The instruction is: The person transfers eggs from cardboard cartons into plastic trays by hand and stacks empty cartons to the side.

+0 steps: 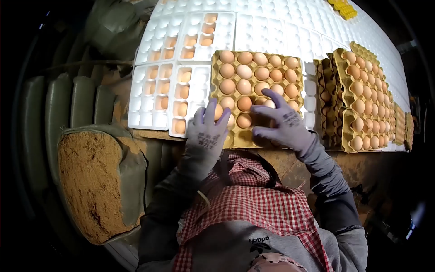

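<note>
Both hands wear pale gloves and are over a brown egg tray [230,141] filled with eggs in most cups. My left hand [206,129] is at the tray's front left corner, its fingers on an egg [218,112]. My right hand [285,121] reaches over the front right part, fingers spread and curved around a pale egg [269,104]. Some cups beneath and between my hands hold no egg. White foam trays [149,119] lie to the left, with eggs [180,126] in some of their cups.
Stacked brown trays with eggs [358,106] stand at the right. More white foam trays [258,34] run toward the back, with a yellow tray [343,8] on them. An open sack of brown granular material [90,181] is at the lower left.
</note>
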The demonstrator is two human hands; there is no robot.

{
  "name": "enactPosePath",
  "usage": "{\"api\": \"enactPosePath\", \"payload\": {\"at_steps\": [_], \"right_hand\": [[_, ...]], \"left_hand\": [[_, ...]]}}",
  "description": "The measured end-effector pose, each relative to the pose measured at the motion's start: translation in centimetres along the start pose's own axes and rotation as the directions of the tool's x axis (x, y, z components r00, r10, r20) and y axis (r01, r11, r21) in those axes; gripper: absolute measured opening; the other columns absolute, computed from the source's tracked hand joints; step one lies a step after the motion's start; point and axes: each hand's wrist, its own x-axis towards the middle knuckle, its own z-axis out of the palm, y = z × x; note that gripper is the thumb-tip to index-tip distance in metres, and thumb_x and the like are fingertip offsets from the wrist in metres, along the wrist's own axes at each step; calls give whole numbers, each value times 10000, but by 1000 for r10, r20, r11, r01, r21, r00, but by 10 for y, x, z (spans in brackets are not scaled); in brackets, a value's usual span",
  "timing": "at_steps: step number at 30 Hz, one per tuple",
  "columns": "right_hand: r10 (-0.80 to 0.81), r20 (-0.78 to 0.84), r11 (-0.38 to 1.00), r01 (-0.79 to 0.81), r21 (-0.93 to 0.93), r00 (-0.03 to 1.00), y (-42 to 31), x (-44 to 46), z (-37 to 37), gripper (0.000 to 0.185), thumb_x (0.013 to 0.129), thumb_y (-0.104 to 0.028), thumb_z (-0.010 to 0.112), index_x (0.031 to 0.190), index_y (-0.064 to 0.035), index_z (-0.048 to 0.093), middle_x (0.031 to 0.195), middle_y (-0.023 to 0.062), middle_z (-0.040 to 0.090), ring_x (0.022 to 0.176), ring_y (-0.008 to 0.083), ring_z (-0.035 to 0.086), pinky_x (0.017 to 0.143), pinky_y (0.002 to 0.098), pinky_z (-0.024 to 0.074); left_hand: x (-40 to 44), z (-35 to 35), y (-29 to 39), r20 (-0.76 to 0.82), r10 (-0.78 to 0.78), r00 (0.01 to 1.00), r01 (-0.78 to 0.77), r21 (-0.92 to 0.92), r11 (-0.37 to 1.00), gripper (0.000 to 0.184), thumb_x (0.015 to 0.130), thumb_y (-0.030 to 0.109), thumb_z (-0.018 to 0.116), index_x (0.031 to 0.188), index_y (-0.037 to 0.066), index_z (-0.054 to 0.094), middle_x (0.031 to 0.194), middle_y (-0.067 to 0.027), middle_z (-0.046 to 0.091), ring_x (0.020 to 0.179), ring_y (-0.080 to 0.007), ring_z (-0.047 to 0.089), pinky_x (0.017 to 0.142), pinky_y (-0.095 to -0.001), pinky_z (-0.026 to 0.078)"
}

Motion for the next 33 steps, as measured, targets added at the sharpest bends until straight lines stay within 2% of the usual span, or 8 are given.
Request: {"api": "enactPosePath", "payload": {"at_steps": [3, 9, 14, 17, 20, 24, 28, 33], "right_hand": [[29, 116, 835, 40, -549, 993, -13, 18, 47, 382, 731, -276, 779, 1055, -139, 631, 1430, 124, 434, 1086, 322, 527, 814, 369, 557], [81, 64, 981, -91, 174, 995, -29, 50, 22, 492, 686, -270, 826, 1108, -73, 666, 1302, 207, 477, 1237, 361, 475, 999, 440, 438], [-131, 44, 962, 117, 247, 990, -98, 158, 93, 490, 721, -318, 801, 1142, -120, 648, 1296, 163, 475, 1103, 297, 553, 859, 390, 516], [-213, 116, 974, 220, -49, 970, -118, 227, 179, 501, 760, -307, 742, 1226, -190, 598, 1283, 138, 481, 1132, 338, 538, 890, 434, 519], [-232, 208, 955, 263, -137, 950, -125, 259, 222, 490, 805, -282, 693, 1274, -210, 573, 1281, 132, 491, 1148, 336, 535, 910, 440, 515], [-330, 363, 937, 349, 15, 871, -155, 288, 247, 446, 852, -216, 646, 1293, -220, 576, 1270, 106, 562, 1092, 337, 582, 889, 418, 521], [-398, 68, 916, 401, -35, 915, -158, 318, 250, 276, 890, -274, 646, 1112, -114, 676, 1190, 91, 624, 1088, 330, 583, 885, 411, 519], [-554, 64, 775, 542, -325, 830, -124, 308, 255, 388, 912, -247, 591, 1261, -78, 576, 1343, 151, 522, 1264, 349, 467, 1064, 446, 389]], "left_hand": [[8, 15, 5, 71, 19, 997, -33, 201, 979, 638, 728, 385, 784, 1293, 170, 577, 1417, -93, 405, 1202, -293, 447, 880, -391, 464], [-26, 41, -33, -246, -420, 873, 208, -592, 778, 540, 622, 258, 884, 1113, 155, 685, 1340, -127, 439, 1168, -320, 470, 998, -465, 406], [-54, 46, -113, -368, -751, 548, 599, -455, 659, 437, 759, 248, 807, 1129, 75, 650, 1273, -181, 414, 1188, -378, 440, 993, -472, 407], [-63, 61, -142, -308, -754, 580, 583, -489, 649, 405, 872, 222, 698, 1232, 69, 593, 1267, -219, 432, 1149, -382, 460, 971, -462, 422], [-70, 54, -158, -298, -891, 343, 389, -818, 424, 339, 883, 177, 662, 1198, 58, 620, 1234, -235, 491, 1049, -372, 556, 872, -410, 491], [-79, 77, -203, -31, -799, 601, 632, -594, 498, 356, 866, 148, 674, 1209, 67, 620, 1267, -120, 536, 1056, -286, 593, 886, -367, 497], [-83, 49, -226, -91, -946, 311, 1, -995, 96, 335, 893, 60, 618, 1225, 15, 607, 1357, -141, 502, 1080, -221, 588, 846, -283, 501], [-60, 87, -266, -273, -684, 676, 615, -302, 729, 482, 1001, 299, 475, 1412, 49, 477, 1473, -172, 448, 1387, -369, 368, 1146, -529, 225]]}}
